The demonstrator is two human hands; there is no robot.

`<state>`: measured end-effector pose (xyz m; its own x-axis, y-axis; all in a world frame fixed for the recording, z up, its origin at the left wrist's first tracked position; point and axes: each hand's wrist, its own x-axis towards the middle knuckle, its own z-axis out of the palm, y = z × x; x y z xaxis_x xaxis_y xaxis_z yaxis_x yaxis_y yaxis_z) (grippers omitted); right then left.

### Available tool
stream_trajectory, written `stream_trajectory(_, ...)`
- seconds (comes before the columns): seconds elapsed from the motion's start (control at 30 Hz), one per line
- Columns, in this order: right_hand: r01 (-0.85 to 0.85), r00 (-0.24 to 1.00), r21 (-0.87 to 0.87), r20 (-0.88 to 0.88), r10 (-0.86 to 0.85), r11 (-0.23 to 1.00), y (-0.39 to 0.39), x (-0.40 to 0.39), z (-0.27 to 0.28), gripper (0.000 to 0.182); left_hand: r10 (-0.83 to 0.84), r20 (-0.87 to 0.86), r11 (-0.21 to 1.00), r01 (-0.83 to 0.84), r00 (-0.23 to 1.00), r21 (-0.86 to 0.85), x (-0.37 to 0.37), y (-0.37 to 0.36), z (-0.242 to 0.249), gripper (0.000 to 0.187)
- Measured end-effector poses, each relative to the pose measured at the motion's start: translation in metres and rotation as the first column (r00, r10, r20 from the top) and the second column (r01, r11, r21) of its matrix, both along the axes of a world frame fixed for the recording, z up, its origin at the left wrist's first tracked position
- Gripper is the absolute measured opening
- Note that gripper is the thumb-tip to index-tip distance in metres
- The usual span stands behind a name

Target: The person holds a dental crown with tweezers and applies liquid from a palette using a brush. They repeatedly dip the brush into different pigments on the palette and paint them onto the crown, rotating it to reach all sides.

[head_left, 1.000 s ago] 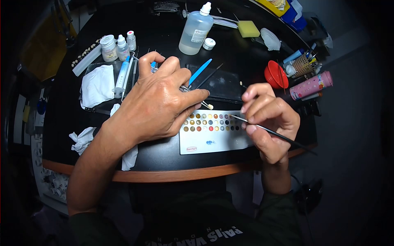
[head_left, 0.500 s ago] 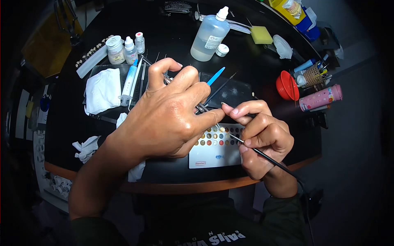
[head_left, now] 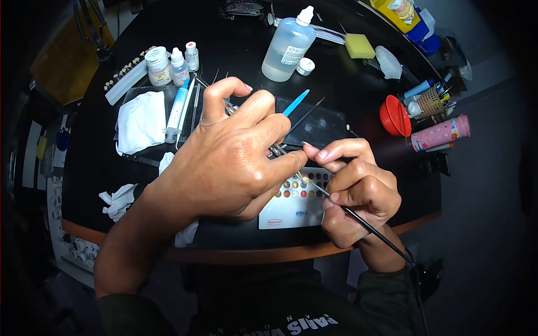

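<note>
My left hand (head_left: 238,151) is closed around a silver metal clamp (head_left: 277,149), mostly hidden by the fingers. Past the thumb, a tiny cream-coloured tooth-like piece (head_left: 305,180) shows at its end. My right hand (head_left: 361,193) grips a slim black pen-like tool (head_left: 367,224), whose thin pale tip meets or nearly meets the small piece. The index fingertip of the right hand is close to the left thumb. Below both hands lies a white palette (head_left: 291,217) with rows of coloured wells, partly covered by the fingers.
A clear squeeze bottle (head_left: 288,50) stands at the back beside a small white jar (head_left: 305,66). On the left are a folded white cloth (head_left: 141,123), a syringe (head_left: 177,112) and small bottles (head_left: 179,67). A red bowl (head_left: 394,116) and pink tumbler (head_left: 441,133) are at right.
The tool in my right hand has moved up and left, bringing its tip to the small piece. My left hand has barely moved.
</note>
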<state>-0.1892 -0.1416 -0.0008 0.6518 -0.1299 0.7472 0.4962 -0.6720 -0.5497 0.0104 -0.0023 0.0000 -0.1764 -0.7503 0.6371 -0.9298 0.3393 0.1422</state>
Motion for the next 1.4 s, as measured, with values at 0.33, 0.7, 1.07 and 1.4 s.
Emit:
stream_trajectory(0.33, 0.006, 1.000, -0.007, -0.008, -0.006, 1.000, 0.0001, 0.0015, -0.0010, 0.021, -0.014, -0.010, 1.000, 0.014, 1.000, -0.002, 0.0005, 0.0000, -0.0011, 0.031)
stream_trajectory(0.7, 0.035, 0.999, -0.026, -0.011, -0.036, 0.999, 0.0026, 0.0024, -0.0002, 0.024, -0.015, -0.009, 1.000, 0.015, 1.000, 0.014, 0.0006, 0.0004, 0.0001, 0.030)
stream_trajectory(1.07, -0.005, 0.999, -0.011, -0.032, 0.005, 1.000, 0.0035, -0.0005, 0.0034, 0.022, -0.037, -0.027, 0.999, 0.038, 0.999, 0.023, 0.0024, 0.0001, 0.0000, 0.030)
stream_trajectory(1.4, -0.013, 0.999, -0.007, -0.032, 0.012, 1.000, 0.0041, -0.0033, 0.0064, 0.020, -0.088, -0.141, 0.995, 0.093, 0.986, 0.029, 0.0032, -0.0008, -0.0015, 0.026)
